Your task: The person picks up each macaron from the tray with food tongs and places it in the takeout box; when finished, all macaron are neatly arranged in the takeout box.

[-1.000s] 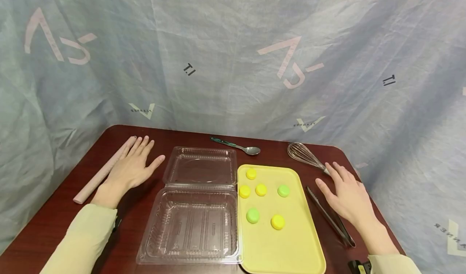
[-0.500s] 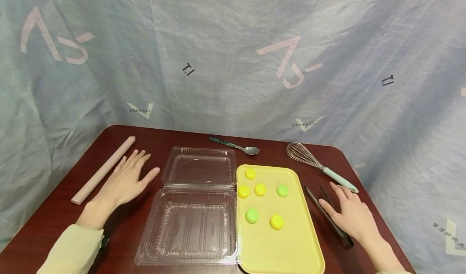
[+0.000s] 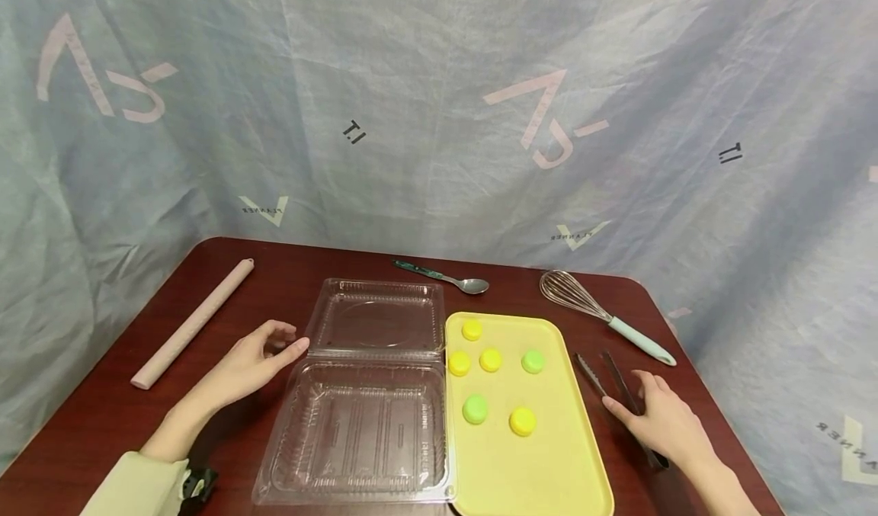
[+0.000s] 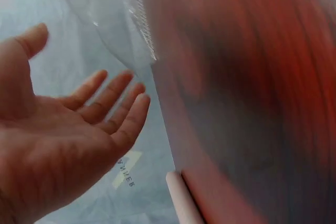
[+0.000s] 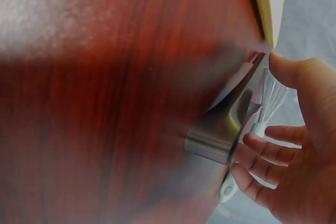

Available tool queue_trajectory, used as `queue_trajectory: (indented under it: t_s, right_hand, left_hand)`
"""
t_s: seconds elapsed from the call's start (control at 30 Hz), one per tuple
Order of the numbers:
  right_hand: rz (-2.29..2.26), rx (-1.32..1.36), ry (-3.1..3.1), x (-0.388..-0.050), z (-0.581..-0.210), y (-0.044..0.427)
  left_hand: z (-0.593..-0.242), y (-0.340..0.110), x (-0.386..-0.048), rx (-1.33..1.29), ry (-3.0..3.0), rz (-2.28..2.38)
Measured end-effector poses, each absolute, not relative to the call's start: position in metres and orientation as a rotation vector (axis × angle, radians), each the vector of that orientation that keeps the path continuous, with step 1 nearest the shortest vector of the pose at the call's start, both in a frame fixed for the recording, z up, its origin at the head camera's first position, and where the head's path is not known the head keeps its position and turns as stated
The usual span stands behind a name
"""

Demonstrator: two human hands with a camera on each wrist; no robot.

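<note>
In the head view my left hand (image 3: 250,360) hovers at the left side of a hinged clear plastic container (image 3: 363,424), its thumb tip by the hinge. The left wrist view shows this hand's (image 4: 68,135) fingers loosely bent, with nothing between them. My right hand (image 3: 665,421) is over a pair of metal tongs (image 3: 620,380) lying with arms spread. Seen from the right wrist, thumb and bent fingers stand on either side of the tongs (image 5: 215,135), not closed round them; whether they touch is unclear. A yellow tray (image 3: 535,470) beside the container bears several yellow and green macarons (image 3: 523,421).
A pale rolling pin (image 3: 195,322) lies at the table's left. At the back is a spoon (image 3: 442,276) with a dark green handle. A whisk (image 3: 604,314) with a mint handle lies at the right. A grey cloth (image 3: 411,120) hangs behind the table.
My left hand has come off the rolling pin, nearer the container, its fingers now bent. The right hand has left the whisk handle and moved down to the tongs.
</note>
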State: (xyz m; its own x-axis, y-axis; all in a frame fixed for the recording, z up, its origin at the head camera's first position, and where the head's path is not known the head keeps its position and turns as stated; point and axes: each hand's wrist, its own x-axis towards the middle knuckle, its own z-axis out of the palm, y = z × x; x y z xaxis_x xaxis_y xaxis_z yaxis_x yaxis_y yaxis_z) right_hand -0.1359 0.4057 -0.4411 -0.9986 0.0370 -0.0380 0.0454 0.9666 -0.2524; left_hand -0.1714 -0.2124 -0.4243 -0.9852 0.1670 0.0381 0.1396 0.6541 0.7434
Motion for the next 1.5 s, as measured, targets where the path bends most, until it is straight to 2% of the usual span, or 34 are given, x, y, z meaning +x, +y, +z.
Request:
queue_trajectory:
  t_s: [0.27, 0.7, 1.5]
  right_hand:
    - [-0.464, 0.039, 3.062, -0.135, -0.45, 0.407]
    - [-0.484, 0.032, 3.058, -0.139, -0.457, 0.408]
    - [-0.542, 0.106, 3.051, -0.14, -0.46, 0.407]
  left_hand:
    - [-0.42, -0.216, -0.168, 0.095, 2.471, 1.465]
    - [-0.43, -0.214, -0.165, 0.232, 2.366, 1.578]
    - [-0.43, -0.211, -0.162, 0.199, 2.413, 1.563]
